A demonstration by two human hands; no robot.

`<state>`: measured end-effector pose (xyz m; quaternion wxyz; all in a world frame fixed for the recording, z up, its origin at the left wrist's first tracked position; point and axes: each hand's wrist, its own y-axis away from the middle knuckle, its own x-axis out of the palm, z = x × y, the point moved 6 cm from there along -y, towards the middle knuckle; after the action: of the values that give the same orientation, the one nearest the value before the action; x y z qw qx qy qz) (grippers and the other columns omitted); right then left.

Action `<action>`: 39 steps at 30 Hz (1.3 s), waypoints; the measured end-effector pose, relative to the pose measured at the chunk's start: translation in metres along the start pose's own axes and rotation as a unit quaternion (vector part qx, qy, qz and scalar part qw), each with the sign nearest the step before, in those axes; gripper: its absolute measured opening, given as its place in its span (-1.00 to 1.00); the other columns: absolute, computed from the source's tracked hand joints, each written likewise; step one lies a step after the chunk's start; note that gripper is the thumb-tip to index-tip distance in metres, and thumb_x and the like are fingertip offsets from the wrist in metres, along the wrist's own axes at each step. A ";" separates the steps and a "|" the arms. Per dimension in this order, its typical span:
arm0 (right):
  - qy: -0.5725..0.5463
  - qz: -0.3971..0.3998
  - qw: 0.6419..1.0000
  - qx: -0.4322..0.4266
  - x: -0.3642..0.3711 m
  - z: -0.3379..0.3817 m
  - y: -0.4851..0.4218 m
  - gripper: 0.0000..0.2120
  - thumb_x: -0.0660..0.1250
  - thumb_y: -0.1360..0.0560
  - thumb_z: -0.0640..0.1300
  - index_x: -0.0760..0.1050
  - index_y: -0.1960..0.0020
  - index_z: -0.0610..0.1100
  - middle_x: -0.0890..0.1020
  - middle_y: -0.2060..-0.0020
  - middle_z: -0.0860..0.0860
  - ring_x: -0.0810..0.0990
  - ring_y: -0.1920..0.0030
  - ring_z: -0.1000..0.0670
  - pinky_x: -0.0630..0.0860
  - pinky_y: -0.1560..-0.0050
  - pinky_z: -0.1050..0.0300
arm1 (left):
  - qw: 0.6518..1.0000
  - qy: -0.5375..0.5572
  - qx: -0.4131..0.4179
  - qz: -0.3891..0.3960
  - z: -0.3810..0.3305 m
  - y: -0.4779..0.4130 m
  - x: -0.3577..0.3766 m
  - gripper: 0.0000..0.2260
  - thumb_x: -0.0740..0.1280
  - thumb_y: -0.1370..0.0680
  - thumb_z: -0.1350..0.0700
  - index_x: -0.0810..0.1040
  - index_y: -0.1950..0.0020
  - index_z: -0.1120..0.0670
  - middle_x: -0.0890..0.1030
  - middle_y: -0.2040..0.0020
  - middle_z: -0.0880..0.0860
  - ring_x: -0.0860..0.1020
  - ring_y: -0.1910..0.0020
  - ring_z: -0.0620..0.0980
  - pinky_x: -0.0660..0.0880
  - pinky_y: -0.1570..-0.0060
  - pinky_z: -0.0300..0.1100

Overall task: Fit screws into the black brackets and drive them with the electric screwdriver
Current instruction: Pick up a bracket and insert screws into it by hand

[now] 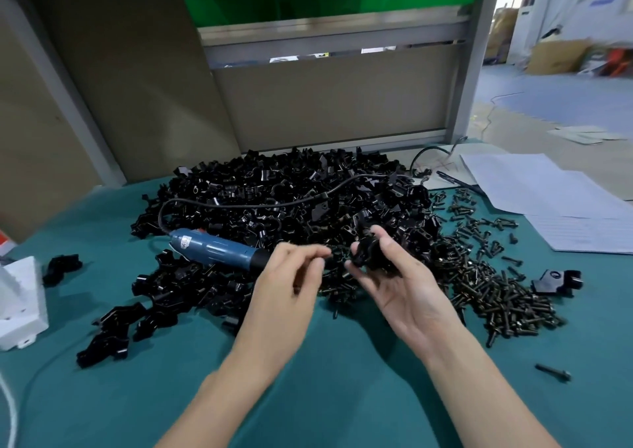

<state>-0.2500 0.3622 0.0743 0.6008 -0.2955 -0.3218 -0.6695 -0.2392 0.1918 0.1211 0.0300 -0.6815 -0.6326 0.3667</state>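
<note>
A big heap of black brackets (274, 194) covers the middle of the green table (325, 379). The blue electric screwdriver (215, 247) lies on the heap's left front, its black cord looping back over the pile. My right hand (397, 286), palm up, grips one black bracket (368, 250) between thumb and fingers. My left hand (291, 276) hovers just left of it with fingertips pinched together; whether they pinch a screw is too blurred to tell. A spread of dark screws (493, 290) lies to the right of my hands.
A white plastic part (20, 303) stands at the left edge. Several finished-looking brackets (109, 331) lie front left, another bracket (556, 281) at the right, and a lone screw (553, 372) near the front right. White paper sheets (555, 201) lie back right. A partition wall rises behind.
</note>
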 end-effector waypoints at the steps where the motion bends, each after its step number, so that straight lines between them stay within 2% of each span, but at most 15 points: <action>1: 0.026 0.014 1.000 0.009 0.004 -0.007 0.001 -0.66 0.43 -0.48 -0.19 0.65 -0.24 -0.23 0.70 -0.05 -0.27 0.72 -0.07 -0.15 0.70 0.02 -0.05 | 1.000 0.002 0.003 -0.017 0.006 0.012 -0.003 -0.82 0.26 -0.67 0.06 0.61 -0.17 -0.16 0.50 -0.03 -0.19 0.55 -0.02 -0.18 0.41 0.03 -0.45; 4: 0.103 0.043 0.994 0.016 0.011 -0.022 0.003 -0.73 0.43 -0.48 -0.16 0.71 -0.16 -0.15 0.71 -0.04 -0.26 0.72 -0.10 -0.15 0.69 -0.02 -0.05 | 1.000 -0.006 -0.003 -0.031 0.021 0.027 -0.004 -0.78 0.28 -0.66 0.12 0.63 -0.21 -0.11 0.50 -0.03 -0.17 0.55 -0.08 -0.12 0.43 -0.03 -0.40; 7: 0.166 0.059 0.984 0.012 0.013 -0.026 0.004 -0.73 0.43 -0.49 -0.12 0.72 -0.17 -0.07 0.72 -0.06 -0.25 0.71 -0.14 -0.13 0.68 -0.05 -0.02 | 0.999 -0.021 0.003 -0.027 0.023 0.027 -0.003 -0.79 0.33 -0.64 0.14 0.59 -0.23 -0.09 0.51 -0.03 -0.20 0.55 -0.06 -0.15 0.38 -0.04 -0.46; 13: 0.194 0.082 0.977 0.008 0.014 -0.031 0.004 -0.71 0.44 -0.51 -0.10 0.69 -0.22 -0.06 0.72 -0.10 -0.23 0.71 -0.17 -0.14 0.66 -0.08 -0.01 | 0.999 -0.032 0.002 -0.016 0.023 0.026 -0.002 -0.88 0.37 -0.62 0.15 0.59 -0.12 -0.03 0.56 -0.06 -0.24 0.55 -0.13 -0.24 0.37 -0.09 -0.48; 19: 0.208 0.078 0.975 0.004 0.015 -0.031 0.003 -0.69 0.46 -0.47 -0.08 0.70 -0.21 -0.07 0.72 -0.08 -0.21 0.71 -0.14 -0.14 0.67 -0.06 0.01 | 1.000 -0.021 -0.001 -0.010 0.023 0.025 -0.005 -0.89 0.38 -0.62 0.13 0.63 -0.12 0.00 0.57 -0.06 -0.24 0.55 -0.14 -0.26 0.38 -0.09 -0.49; 25: 0.213 0.088 0.973 0.006 0.017 -0.033 0.005 -0.69 0.45 -0.47 -0.07 0.70 -0.20 -0.04 0.73 -0.05 -0.17 0.72 -0.14 -0.12 0.66 -0.05 0.05 | 0.989 0.098 -0.107 -0.007 0.033 0.027 0.004 -0.90 0.43 -0.58 0.09 0.65 -0.03 -0.13 0.66 0.01 -0.26 0.60 -0.04 -0.23 0.45 -0.02 -0.43; 29: 0.217 0.087 0.972 0.003 0.018 -0.033 0.006 -0.72 0.43 -0.49 -0.08 0.71 -0.19 -0.03 0.74 -0.05 -0.14 0.72 -0.13 -0.09 0.66 -0.04 0.07 | 0.969 0.171 -0.175 -0.009 0.039 0.028 0.008 -0.94 0.46 -0.55 0.03 0.63 0.00 -0.07 0.69 0.08 -0.20 0.63 0.09 -0.23 0.50 0.06 -0.40; 32: 0.222 0.085 0.971 0.005 0.018 -0.033 0.007 -0.72 0.44 -0.48 -0.08 0.71 -0.18 -0.02 0.74 -0.06 -0.17 0.72 -0.14 -0.10 0.66 -0.03 0.09 | 0.967 0.170 -0.191 -0.005 0.040 0.027 0.008 -0.90 0.46 -0.54 -0.01 0.62 0.08 -0.02 0.69 0.16 -0.14 0.60 0.19 -0.22 0.51 0.11 -0.35; 35: 0.224 0.083 0.971 0.006 0.019 -0.032 0.008 -0.69 0.46 -0.45 -0.04 0.71 -0.18 -0.01 0.74 -0.05 -0.16 0.72 -0.13 -0.10 0.66 -0.01 0.10 | 0.970 0.170 -0.172 0.014 0.038 0.027 0.009 -0.95 0.45 -0.56 0.07 0.60 0.04 -0.01 0.67 0.08 -0.18 0.59 0.10 -0.25 0.45 0.06 -0.41; 37: 0.225 0.078 0.971 0.004 0.019 -0.030 0.008 -0.68 0.47 -0.43 -0.01 0.71 -0.18 0.00 0.74 -0.05 -0.16 0.73 -0.10 -0.11 0.65 0.01 0.12 | 0.971 0.174 -0.160 0.037 0.037 0.026 0.010 -0.90 0.43 -0.58 0.14 0.60 -0.03 -0.04 0.65 0.00 -0.21 0.59 0.01 -0.24 0.46 -0.01 -0.40; 39: 0.219 0.072 0.973 0.003 0.018 -0.028 0.007 -0.68 0.46 -0.45 -0.03 0.71 -0.19 -0.01 0.73 -0.07 -0.18 0.73 -0.11 -0.14 0.66 0.01 0.12 | 0.970 0.178 -0.158 0.037 0.037 0.025 0.009 -0.87 0.42 -0.59 0.12 0.60 -0.09 -0.08 0.65 -0.03 -0.21 0.59 -0.03 -0.21 0.47 0.00 -0.40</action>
<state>-0.2453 0.3283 0.0713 0.7043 -0.1623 -0.1617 -0.6719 -0.2384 0.1789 0.0773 0.0207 -0.7550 -0.6413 0.1353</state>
